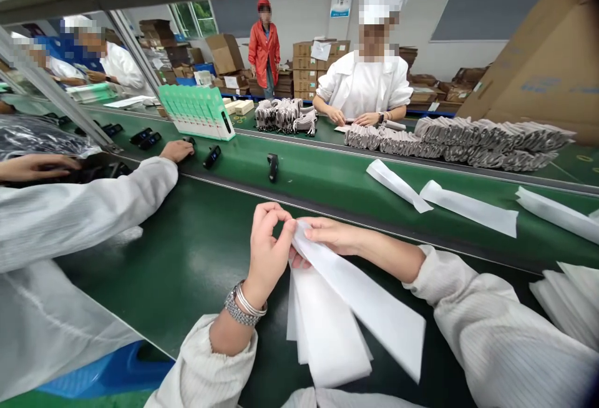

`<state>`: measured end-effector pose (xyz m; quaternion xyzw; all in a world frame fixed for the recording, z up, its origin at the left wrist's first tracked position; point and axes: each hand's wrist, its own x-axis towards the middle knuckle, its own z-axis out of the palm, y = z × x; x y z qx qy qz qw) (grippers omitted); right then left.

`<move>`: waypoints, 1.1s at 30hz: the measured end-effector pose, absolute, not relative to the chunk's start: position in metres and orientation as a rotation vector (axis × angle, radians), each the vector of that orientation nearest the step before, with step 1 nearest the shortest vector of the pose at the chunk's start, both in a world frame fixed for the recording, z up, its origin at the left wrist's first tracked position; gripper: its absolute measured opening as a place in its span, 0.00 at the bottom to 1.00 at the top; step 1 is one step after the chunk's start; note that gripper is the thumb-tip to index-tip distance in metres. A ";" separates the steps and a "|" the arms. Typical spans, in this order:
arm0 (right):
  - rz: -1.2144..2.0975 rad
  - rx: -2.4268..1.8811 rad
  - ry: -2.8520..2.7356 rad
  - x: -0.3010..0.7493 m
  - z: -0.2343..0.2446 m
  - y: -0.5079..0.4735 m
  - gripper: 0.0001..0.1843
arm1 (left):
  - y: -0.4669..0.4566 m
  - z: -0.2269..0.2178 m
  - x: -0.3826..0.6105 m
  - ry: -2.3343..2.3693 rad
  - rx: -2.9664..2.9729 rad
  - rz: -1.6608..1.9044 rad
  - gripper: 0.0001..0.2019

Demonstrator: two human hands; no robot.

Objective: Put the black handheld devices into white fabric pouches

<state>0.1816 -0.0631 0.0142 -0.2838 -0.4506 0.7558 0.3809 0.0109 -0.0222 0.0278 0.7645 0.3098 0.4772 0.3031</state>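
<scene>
Head view: beyond a co-worker's sleeved arm (79, 208), small black devices (212, 156) lie on the green conveyor belt (187, 258), and grey bundles (468, 146) are heaped before a white-coated co-worker (365, 83). A green-and-white display card (196, 111) carries print too small to read. The left hand (269, 249) and right hand (332, 236) pinch the upper end of one white fabric strip (369, 289), which fans over other white strips (322, 327) directly below the hands.

The left hand (267, 249) and right hand (330, 236) nearly meet, both curled into a pinching grip.
</scene>
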 end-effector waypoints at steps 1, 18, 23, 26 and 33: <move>1.947 -0.730 -1.161 0.183 0.016 -0.065 0.29 | -0.021 0.027 0.011 0.825 2.001 1.262 0.06; 0.221 -2.178 -1.794 0.273 0.019 0.088 0.25 | 0.003 0.003 0.009 1.031 2.389 0.668 0.09; 0.523 -2.135 -1.635 0.226 -0.002 0.130 0.23 | -0.001 0.005 0.008 1.036 2.485 0.743 0.14; 0.544 -2.117 -1.480 0.223 -0.008 0.139 0.15 | -0.003 0.006 0.007 0.968 2.463 0.771 0.10; 0.859 -1.519 -1.237 0.223 0.005 0.071 0.34 | -0.003 0.009 0.008 0.937 2.487 0.820 0.06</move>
